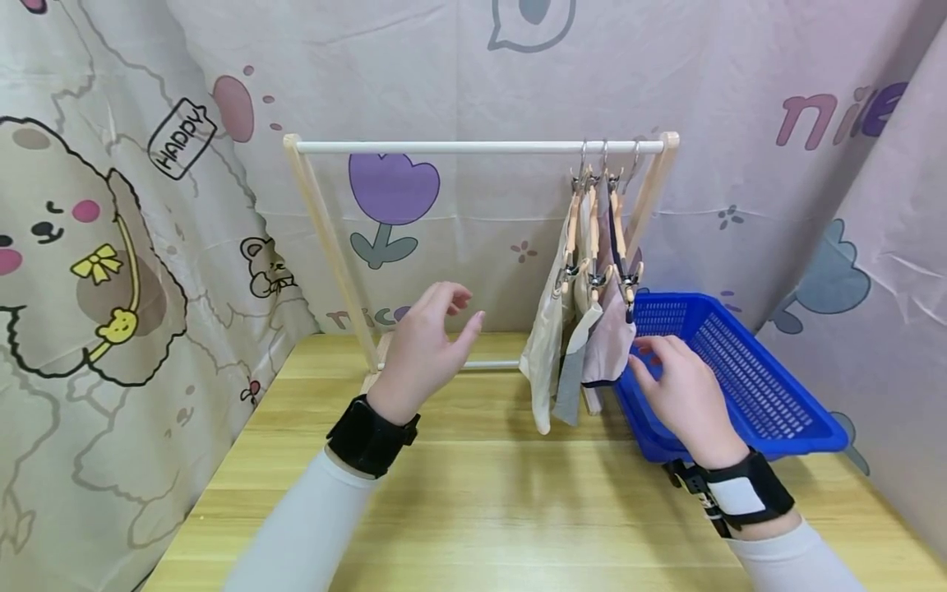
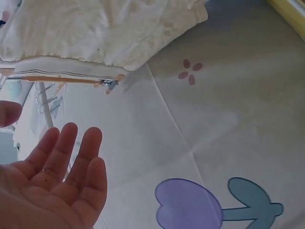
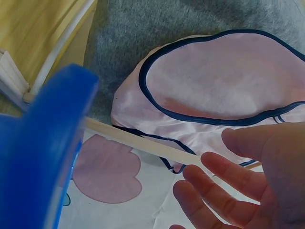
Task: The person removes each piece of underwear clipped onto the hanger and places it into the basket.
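Note:
A cream garment (image 1: 544, 349), a grey one (image 1: 573, 374) and a pink one with navy edging (image 1: 610, 333) hang from wooden clip hangers (image 1: 572, 226) at the right end of the rail. Just right of the pink garment is my right hand (image 1: 688, 395), its fingers loosely bent with nothing in them. The right wrist view shows its thumb and fingertips close to the pink garment (image 3: 190, 78). My left hand (image 1: 425, 349) is held up left of the clothes, palm facing them, fingers relaxed and holding nothing. Above it in the left wrist view is the cream garment (image 2: 95, 36).
The white rail (image 1: 444, 148) spans a wooden stand (image 1: 325, 230) on the wooden table (image 1: 473, 501). A blue perforated basket (image 1: 747, 362) stands to the right, behind my right hand. A printed curtain (image 1: 459, 74) covers the back and sides.

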Demonstrator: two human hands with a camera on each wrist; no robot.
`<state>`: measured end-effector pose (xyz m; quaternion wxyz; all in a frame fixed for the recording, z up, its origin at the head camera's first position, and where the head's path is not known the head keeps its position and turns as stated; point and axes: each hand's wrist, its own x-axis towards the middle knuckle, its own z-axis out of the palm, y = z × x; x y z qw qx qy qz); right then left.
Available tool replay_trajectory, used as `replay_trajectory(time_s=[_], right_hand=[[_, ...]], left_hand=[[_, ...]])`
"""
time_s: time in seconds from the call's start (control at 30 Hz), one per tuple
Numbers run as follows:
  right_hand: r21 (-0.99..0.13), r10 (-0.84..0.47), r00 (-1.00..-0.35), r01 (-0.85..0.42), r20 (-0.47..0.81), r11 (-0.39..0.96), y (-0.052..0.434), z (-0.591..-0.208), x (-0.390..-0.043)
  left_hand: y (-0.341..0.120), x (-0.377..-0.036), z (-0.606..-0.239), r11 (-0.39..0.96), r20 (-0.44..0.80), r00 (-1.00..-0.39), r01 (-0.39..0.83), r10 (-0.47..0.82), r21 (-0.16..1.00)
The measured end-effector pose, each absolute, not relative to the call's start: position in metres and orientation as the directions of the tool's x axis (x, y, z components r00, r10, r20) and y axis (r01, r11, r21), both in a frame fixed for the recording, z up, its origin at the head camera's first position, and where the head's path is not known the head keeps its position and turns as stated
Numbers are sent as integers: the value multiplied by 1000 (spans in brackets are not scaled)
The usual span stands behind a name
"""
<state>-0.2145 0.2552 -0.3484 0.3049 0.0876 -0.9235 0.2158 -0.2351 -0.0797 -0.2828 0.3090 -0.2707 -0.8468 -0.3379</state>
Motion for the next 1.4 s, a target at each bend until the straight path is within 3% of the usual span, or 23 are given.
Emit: replay_trajectory(time_s=[0.5, 1.03, 1.4], right_hand=[[-329, -37, -784, -302, 619, 895, 256, -352, -216], [-311, -54, -759, -328, 649, 892, 254, -354, -218], [-309, -56, -754, -335, 655, 890, 253, -355, -218]], left_hand=[[-60, -232, -255, 559, 668, -632, 740, 392, 373], [-30, -235, -233, 601, 639, -607, 752, 473, 270], [-13, -233, -230, 557, 727, -510, 803, 460, 211]])
